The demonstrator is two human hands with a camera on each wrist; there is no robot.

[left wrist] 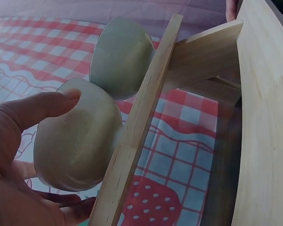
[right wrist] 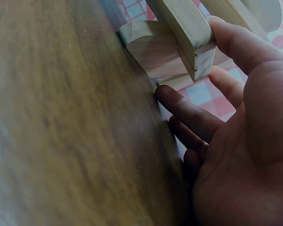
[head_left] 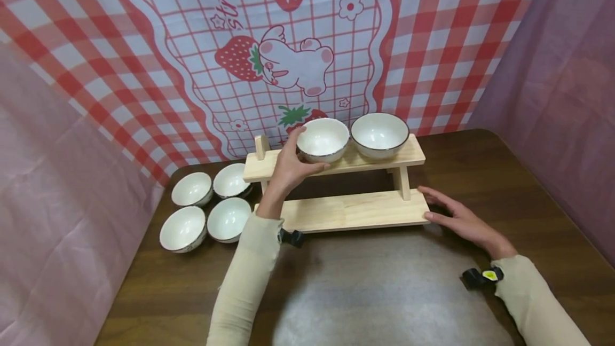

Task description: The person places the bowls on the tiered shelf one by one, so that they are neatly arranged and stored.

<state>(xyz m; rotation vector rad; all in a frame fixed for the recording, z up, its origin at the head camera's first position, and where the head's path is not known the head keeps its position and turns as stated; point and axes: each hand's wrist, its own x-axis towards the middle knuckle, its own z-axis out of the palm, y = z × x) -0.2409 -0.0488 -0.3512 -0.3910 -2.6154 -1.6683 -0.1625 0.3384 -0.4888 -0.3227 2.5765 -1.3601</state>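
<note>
My left hand (head_left: 290,170) holds a white bowl (head_left: 323,140) with a dark rim at the upper tier of a two-tier wooden stand (head_left: 346,211). In the left wrist view, the thumb (left wrist: 42,109) lies against the bowl's side and other fingers reach around below. Whether its base fully rests on the board cannot be told. Right beside it, a second white bowl (head_left: 379,135) sits on the upper tier. At the stand's right end, my right hand (head_left: 463,223) grips the end of the lower board (right wrist: 200,52) between thumb and finger, the other fingers low by the tabletop.
Several white bowls (head_left: 192,189) stand grouped on the brown wooden table (head_left: 144,282) left of the stand. A short wooden peg (head_left: 261,147) rises at the upper tier's left end. Behind hangs a red-and-white checked cloth (head_left: 432,41); pink cloth (head_left: 62,202) borders the left side.
</note>
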